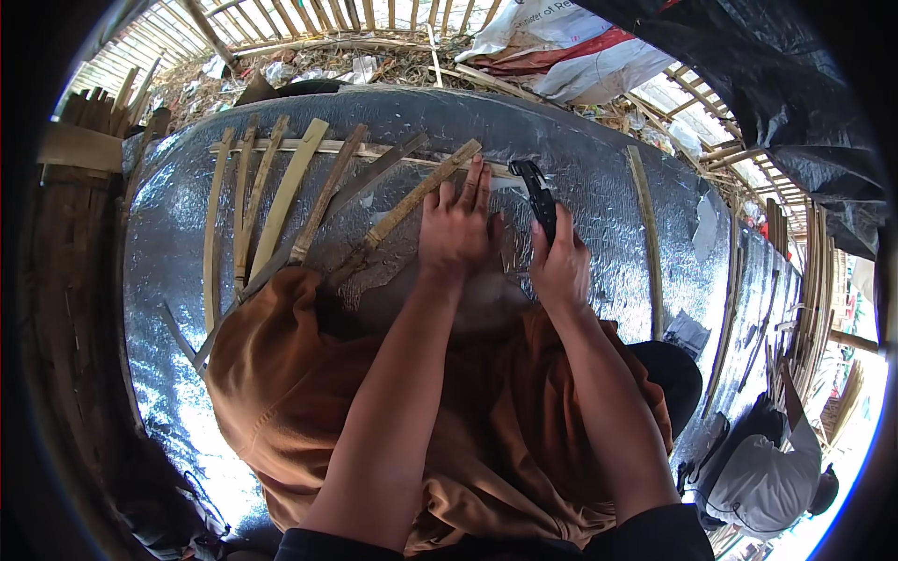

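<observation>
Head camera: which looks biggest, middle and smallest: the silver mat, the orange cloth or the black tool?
1. Silver mat, stretching across the whole picture.
2. Orange cloth; it lies nearer the camera, so it looks larger than it really is.
3. Black tool, in the right hand.

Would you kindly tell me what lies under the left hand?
The left hand lies flat on the silver foil sheet, fingertips by a bamboo strip. The right hand holds a black tool alongside. Whatever is beneath the palm is covered.
</observation>
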The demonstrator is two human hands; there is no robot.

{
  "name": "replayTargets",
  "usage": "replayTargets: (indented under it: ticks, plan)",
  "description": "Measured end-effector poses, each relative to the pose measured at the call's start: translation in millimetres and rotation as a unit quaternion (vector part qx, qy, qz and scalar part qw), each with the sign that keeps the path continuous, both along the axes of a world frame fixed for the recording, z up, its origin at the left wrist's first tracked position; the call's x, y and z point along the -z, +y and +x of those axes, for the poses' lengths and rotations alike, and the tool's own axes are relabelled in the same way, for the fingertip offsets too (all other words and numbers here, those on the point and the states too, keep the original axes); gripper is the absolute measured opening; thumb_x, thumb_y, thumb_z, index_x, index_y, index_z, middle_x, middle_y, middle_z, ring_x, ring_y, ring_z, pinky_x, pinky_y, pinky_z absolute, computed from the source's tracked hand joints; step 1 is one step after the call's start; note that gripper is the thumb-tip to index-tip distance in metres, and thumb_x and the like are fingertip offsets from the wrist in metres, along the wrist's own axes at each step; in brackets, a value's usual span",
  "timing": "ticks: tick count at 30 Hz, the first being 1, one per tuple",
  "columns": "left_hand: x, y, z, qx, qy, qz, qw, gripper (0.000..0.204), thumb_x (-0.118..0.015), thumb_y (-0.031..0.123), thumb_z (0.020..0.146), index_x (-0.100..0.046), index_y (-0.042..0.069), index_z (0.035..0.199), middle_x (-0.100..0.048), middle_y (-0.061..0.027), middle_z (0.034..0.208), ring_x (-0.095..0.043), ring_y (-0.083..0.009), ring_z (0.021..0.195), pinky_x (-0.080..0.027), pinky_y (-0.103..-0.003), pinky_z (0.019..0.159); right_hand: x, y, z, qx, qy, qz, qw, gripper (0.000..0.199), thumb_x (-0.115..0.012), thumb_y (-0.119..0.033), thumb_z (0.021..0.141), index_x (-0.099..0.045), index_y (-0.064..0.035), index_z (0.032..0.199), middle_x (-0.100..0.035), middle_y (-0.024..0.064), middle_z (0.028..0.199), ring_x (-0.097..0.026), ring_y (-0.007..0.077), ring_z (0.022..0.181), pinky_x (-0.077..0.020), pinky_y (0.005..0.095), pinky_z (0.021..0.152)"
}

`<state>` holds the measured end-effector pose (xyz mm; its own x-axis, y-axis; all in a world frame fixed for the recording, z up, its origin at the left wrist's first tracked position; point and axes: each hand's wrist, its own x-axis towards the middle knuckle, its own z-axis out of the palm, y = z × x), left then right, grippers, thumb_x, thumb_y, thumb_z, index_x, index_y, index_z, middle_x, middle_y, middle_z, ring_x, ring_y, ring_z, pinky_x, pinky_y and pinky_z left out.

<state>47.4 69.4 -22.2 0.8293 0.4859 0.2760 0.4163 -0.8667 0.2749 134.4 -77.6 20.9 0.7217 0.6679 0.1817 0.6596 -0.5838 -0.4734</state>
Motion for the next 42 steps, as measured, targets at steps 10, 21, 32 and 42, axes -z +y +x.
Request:
replayTargets:
  ticks: [10,21,32,42]
  plan:
    - [-2,1,2,-0.001,-0.014,-0.001,1.000,0.070,-0.063,0.038,0.090,-0.048,0.005,0.150,-0.045,-0.0079,0.159,-0.059,-0.0338,0.112,-0.047,-0.047,0.098,1,3,-2,-0.002,-0.034,0.016,0.999,0.043,-0.059,-0.019,0.101,-0.045,0.0036,0.135,-0.069,0.0304,0.097,-0.070,0.0485,0.080,-0.0582,0.0542,0.064]
    - [-7,0,3,-0.001,-0.001,-0.012,1.000,0.070,-0.063,0.039,0.089,-0.049,0.006,0.150,-0.046,-0.0062,0.159,-0.059,-0.0327,0.112,-0.046,-0.047,0.101,5,1,0,0.008,-0.023,0.023,0.999,0.044,-0.058,-0.020,0.102,-0.044,0.0057,0.134,-0.067,0.0330,0.099,-0.069,0.0506,0.082,-0.0583,0.0532,0.063]
    - [-3,1,4,-0.007,0.011,-0.010,1.000,0.071,-0.063,0.039,0.089,-0.049,0.007,0.150,-0.047,-0.0056,0.158,-0.059,-0.0334,0.112,-0.046,-0.046,0.101,8,2,3,-0.011,-0.014,-0.045,0.999,0.041,-0.058,-0.021,0.101,-0.049,0.0050,0.132,-0.069,0.0293,0.099,-0.071,0.0467,0.085,-0.0597,0.0508,0.065]
    - [-3,0,1,-0.004,0.000,-0.017,1.000,0.070,-0.062,0.038,0.090,-0.048,0.005,0.150,-0.047,-0.0071,0.158,-0.060,-0.0340,0.112,-0.046,-0.048,0.100,-1,6,-3,0.024,-0.032,0.056,0.998,0.042,-0.060,-0.019,0.100,-0.047,0.0046,0.132,-0.069,0.0313,0.098,-0.070,0.0488,0.083,-0.0590,0.0530,0.064]
